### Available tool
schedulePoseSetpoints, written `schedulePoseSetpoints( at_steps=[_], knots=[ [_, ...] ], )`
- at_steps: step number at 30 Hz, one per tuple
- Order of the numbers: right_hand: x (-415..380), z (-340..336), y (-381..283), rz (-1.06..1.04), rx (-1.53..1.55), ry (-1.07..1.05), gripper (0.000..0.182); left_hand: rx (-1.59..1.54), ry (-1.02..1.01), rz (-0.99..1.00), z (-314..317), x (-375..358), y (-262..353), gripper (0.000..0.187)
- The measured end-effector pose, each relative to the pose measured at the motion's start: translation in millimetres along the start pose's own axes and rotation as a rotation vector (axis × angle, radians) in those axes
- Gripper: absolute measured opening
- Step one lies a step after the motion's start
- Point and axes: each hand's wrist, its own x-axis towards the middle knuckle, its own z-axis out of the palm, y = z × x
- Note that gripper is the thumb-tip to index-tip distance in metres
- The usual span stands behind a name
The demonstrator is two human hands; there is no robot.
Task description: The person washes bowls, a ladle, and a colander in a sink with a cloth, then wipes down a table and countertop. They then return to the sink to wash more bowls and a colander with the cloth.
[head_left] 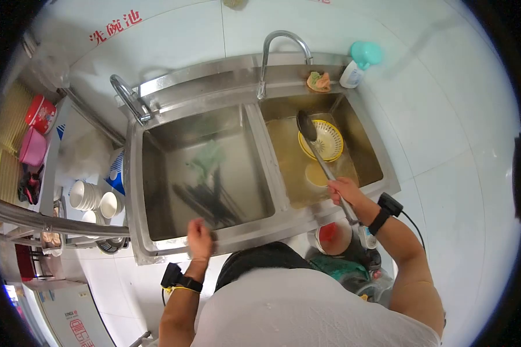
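Observation:
My right hand (344,191) is wrapped round the handle of a long metal ladle (307,127), tilted over the right sink basin (283,185). The dark ladle head overlaps the left side of a yellow-rimmed patterned bowl (330,141) in murky water. Nearer to me, a pale yellow round thing (316,174) lies in the same water. My left hand (200,238) is curled at the front rim of the left basin (156,220), with nothing visible in it. Dark long utensils (205,202) and a greenish cloth-like thing (205,161) lie under that basin's water.
Two taps, a left one (127,98) and a right one (266,58), rise behind the basins. A scouring sponge (318,81) and a spray bottle (353,74) stand at the back right. Left shelves hold stacked white bowls (84,195). A bucket (334,238) is below the sink.

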Motion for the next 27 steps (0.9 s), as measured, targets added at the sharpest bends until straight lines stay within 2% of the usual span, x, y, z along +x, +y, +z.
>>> schedulePoseSetpoints(
  at_steps=[1, 2, 4, 6, 8, 10, 11, 12, 14, 15, 16, 17, 18, 20, 22, 24, 26, 27],
  knots=[
    [2, 10, 2, 0.046, 0.294, -0.094, 0.014, -0.154, -0.145, -0.016, 2, 1, 29, 0.016],
    [5, 22, 5, 0.048, 0.294, -0.090, 0.014, -0.309, -0.290, -0.033, 11, -1, 63, 0.017],
    [10, 43, 10, 0.115, 0.504, -0.158, 0.014, -0.483, -0.516, 0.027, 43, -10, 86, 0.016],
    [4, 65, 10, 0.091, 0.490, -0.133, 0.015, -0.689, -0.882, -0.344, 53, -16, 133, 0.020],
    [4, 83, 16, 0.092, 0.475, -0.140, 0.016, -0.866, -1.139, -0.684, 60, -16, 163, 0.027],
    [8, 85, 28, -0.041, 0.207, -0.123, 0.020, -1.046, -1.160, -0.828, 70, -25, 171, 0.031],
    [10, 86, 32, -0.050, 0.163, -0.151, 0.024, -1.032, -1.142, -0.838, 74, -26, 173, 0.031],
    [15, 92, 33, -0.050, 0.172, -0.162, 0.024, -1.033, -1.132, -0.870, 80, -26, 175, 0.027],
    [21, 88, 41, 0.080, -0.047, -0.158, 0.028, -1.045, -1.135, -0.920, 96, -28, 171, 0.024],
    [29, 83, 56, 0.094, -0.047, -0.144, 0.028, -1.069, -1.128, -0.951, 111, -28, 160, 0.019],
    [46, 79, 75, -0.094, -0.225, -0.162, 0.030, -1.090, -1.125, -0.975, 122, -27, 156, 0.014],
    [57, 73, 84, -0.286, -0.402, -0.181, 0.033, -0.977, -1.047, -1.056, 120, -24, 165, 0.005],
    [55, 68, 72, -0.284, -0.398, -0.172, 0.033, -0.972, -1.057, -1.056, 120, -22, 170, 0.005],
    [49, 55, 35, -0.123, -0.255, -0.472, 0.036, -1.076, -0.846, -1.159, 121, -17, 179, 0.006],
    [92, 14, 56, -0.098, -0.164, -0.520, 0.036, -0.954, -0.825, -1.114, 126, -16, 187, 0.008],
    [144, -36, 87, -0.787, -0.973, -0.160, 0.036, -0.828, -0.808, -1.082, 128, -16, 190, 0.011],
    [165, -78, 70, -0.436, -1.109, -0.308, 0.035, -0.779, -0.792, -0.969, 129, -11, 192, 0.016],
    [168, -83, 66, -0.427, -1.096, -0.322, 0.035, -0.767, -0.788, -0.986, 131, -7, 191, 0.016]
  ],
)
